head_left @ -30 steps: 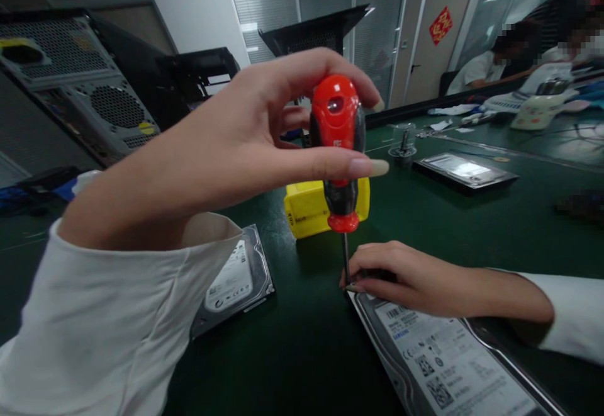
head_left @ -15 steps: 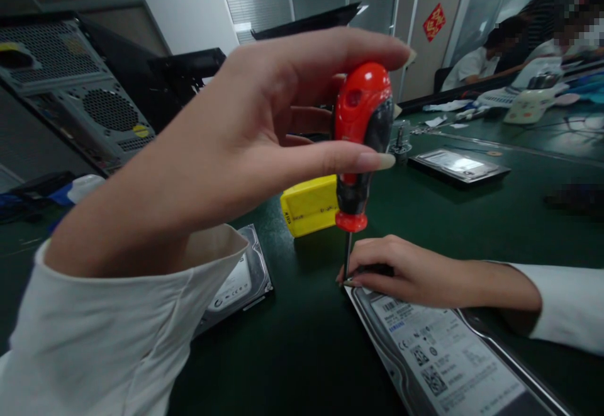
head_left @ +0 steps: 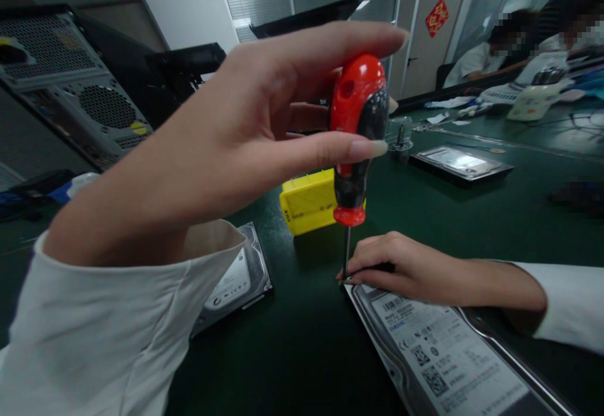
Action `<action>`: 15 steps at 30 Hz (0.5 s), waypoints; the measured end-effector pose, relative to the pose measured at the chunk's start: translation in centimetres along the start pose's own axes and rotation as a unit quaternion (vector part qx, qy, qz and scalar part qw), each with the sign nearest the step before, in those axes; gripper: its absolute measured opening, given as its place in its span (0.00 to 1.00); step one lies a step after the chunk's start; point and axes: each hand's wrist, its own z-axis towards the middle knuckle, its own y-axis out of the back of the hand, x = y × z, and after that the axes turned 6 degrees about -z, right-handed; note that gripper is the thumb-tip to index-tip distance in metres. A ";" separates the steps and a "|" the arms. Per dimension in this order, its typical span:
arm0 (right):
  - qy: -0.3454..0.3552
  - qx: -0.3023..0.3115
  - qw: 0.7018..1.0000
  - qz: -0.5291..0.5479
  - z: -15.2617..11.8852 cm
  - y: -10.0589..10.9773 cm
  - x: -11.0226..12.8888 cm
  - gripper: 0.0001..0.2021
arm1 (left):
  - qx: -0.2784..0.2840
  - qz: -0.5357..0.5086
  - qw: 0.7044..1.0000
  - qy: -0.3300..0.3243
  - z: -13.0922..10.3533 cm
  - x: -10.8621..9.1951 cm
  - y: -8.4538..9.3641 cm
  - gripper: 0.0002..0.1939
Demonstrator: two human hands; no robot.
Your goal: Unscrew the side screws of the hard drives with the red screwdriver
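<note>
My left hand [head_left: 283, 101] is closed around the red and black handle of a screwdriver [head_left: 358, 120], thumb on the near side and index finger over the top. The screwdriver stands nearly upright, its shaft pointing down to the corner of a hard disk drive [head_left: 438, 347] at lower right. My right hand [head_left: 401, 268] lies on that drive's far edge, its fingers closed at the corner beside the screwdriver tip. The tip itself is hidden among the fingertips. A second hard disk drive [head_left: 236, 287] lies partly behind my left sleeve.
Behind the screwdriver sits a yellow box [head_left: 306, 205]. Another hard disk drive [head_left: 465, 163] lies farther back on the green table [head_left: 292, 353], near a small clear container [head_left: 400, 136]. A computer case [head_left: 89, 95] stands at left. People [head_left: 476, 63] sit at the far right.
My left hand and the screwdriver have shifted slightly up and left in the view, and the handle has turned a little. My right hand stays at the drive's corner.
</note>
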 end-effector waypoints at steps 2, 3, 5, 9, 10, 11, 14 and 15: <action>0.000 0.002 1.000 0.000 0.0 0.0 0.0 0.13 | 0.004 -0.004 1.000 0.013 0.0 -0.1 0.0 0.27; -0.002 0.003 1.000 -0.001 0.0 0.1 0.0 0.13 | 0.004 -0.004 1.000 0.019 0.0 -0.2 0.0 0.27; -0.005 0.006 1.000 -0.002 0.1 0.1 0.0 0.13 | 0.000 -0.001 1.000 0.016 0.1 -0.3 0.0 0.28; -0.004 0.007 1.000 -0.006 0.2 0.1 0.0 0.13 | 0.001 0.000 1.000 -0.030 0.2 -0.3 0.1 0.25; -0.002 0.006 1.000 -0.006 0.2 0.1 0.0 0.13 | 0.000 0.003 0.999 -0.037 0.2 -0.2 0.2 0.24; -0.002 0.006 1.000 -0.007 0.1 0.1 0.0 0.13 | -0.003 0.005 0.999 -0.035 0.2 -0.1 0.2 0.23; -0.003 0.006 1.000 -0.007 -0.1 0.1 0.2 0.13 | -0.013 -0.007 1.000 -0.005 0.1 0.4 0.2 0.23; -0.003 0.007 1.000 -0.008 -0.2 0.1 0.3 0.13 | -0.016 -0.017 1.000 0.005 0.0 0.5 0.2 0.23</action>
